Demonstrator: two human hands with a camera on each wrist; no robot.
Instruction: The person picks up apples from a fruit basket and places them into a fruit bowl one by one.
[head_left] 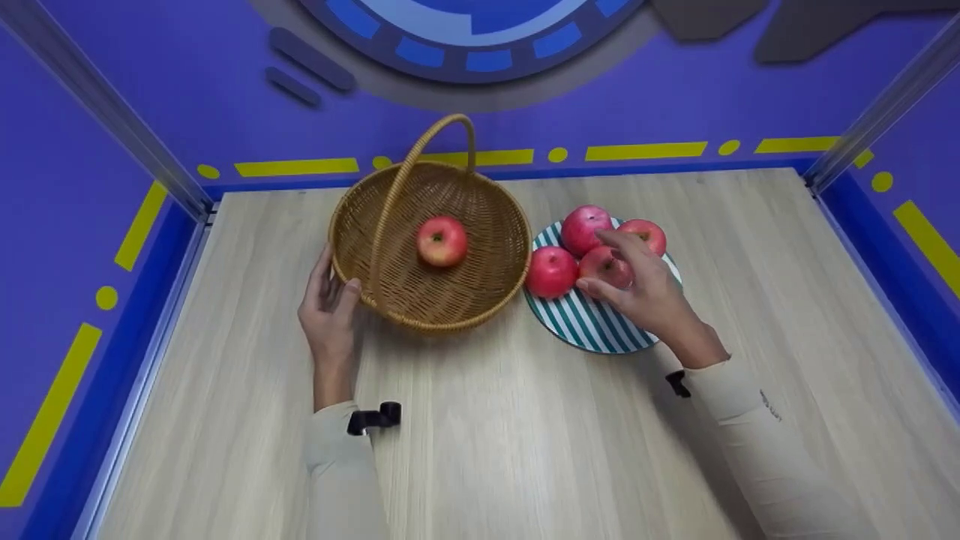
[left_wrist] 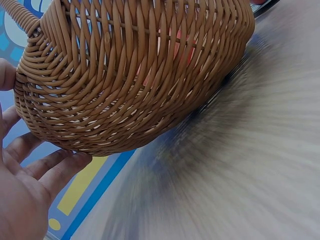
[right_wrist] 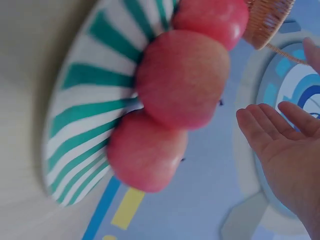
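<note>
A brown wicker basket (head_left: 480, 300) with a tall arched handle stands left of centre, one red apple (head_left: 442, 241) inside it. At its left side, my left hand (head_left: 330, 307) touches the outer wall with fairly straight fingers; the left wrist view shows the fingertips (left_wrist: 82, 159) against the weave. To the right, several red apples (head_left: 553, 271) rest on a plate (head_left: 585, 322) striped green and white. Over the plate hovers my right hand (head_left: 649, 289), thumb and fingers spread above the nearest apple (right_wrist: 182, 77). The right wrist view shows that hand apart from the apples.
The basket and plate stand side by side on a pale wooden tabletop (head_left: 480, 435). Blue-purple panels (head_left: 225, 97) with yellow markings enclose the back and sides. Metal posts (head_left: 885, 97) rise at the back corners.
</note>
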